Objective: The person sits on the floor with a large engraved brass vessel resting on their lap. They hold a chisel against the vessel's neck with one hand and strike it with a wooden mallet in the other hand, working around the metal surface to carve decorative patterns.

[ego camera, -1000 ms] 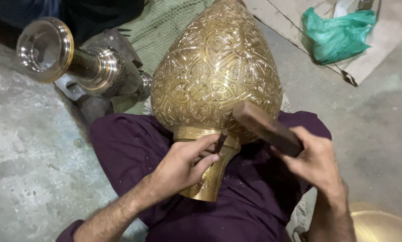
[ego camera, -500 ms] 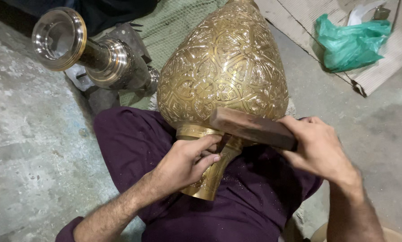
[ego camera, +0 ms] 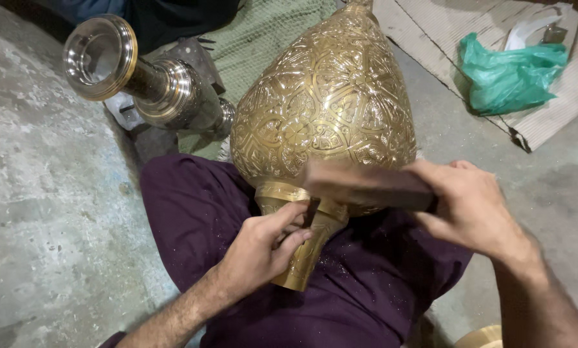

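The large teardrop-shaped engraved brass vessel (ego camera: 324,109) lies across the purple-clothed lap (ego camera: 192,212), steadied there, while the left hand (ego camera: 263,248) pinches a small tool against its neck and the right hand (ego camera: 472,206) grips a brown wooden block (ego camera: 366,187) above it.

Brass vase (ego camera: 327,103) was seen golden, embossed all over with floral and geometric relief. Wooden block (ego camera: 366,187) was dark brown. Trousers (ego camera: 192,212) were deep purple. Plastic bag (ego camera: 508,74) was green. Metal stand (ego camera: 141,77) was silver with gold rim. Floor (ego camera: 38,212) was mottled grey.
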